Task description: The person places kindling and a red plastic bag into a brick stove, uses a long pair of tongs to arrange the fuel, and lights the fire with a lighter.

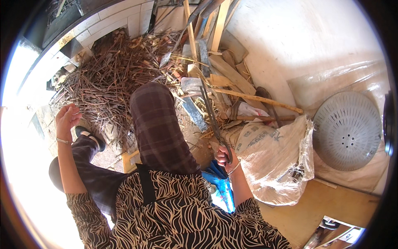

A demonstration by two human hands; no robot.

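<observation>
My right hand grips the looped handles of long dark metal fire tongs. Their two arms lie close together and point away from me, over wood scraps. At the left, my left hand is raised with loosely curled fingers, and I see nothing held in it. Beyond it a large heap of dry twigs spreads over the floor against a tiled stove. My bent knee in plaid trousers stands between the heap and the tongs.
Planks and sticks lean at the back wall. A woven plastic sack bulges beside my right hand. A perforated metal disc stands against the right wall. Under my right forearm is a blue bag. A blue-grey strip lies on the floor.
</observation>
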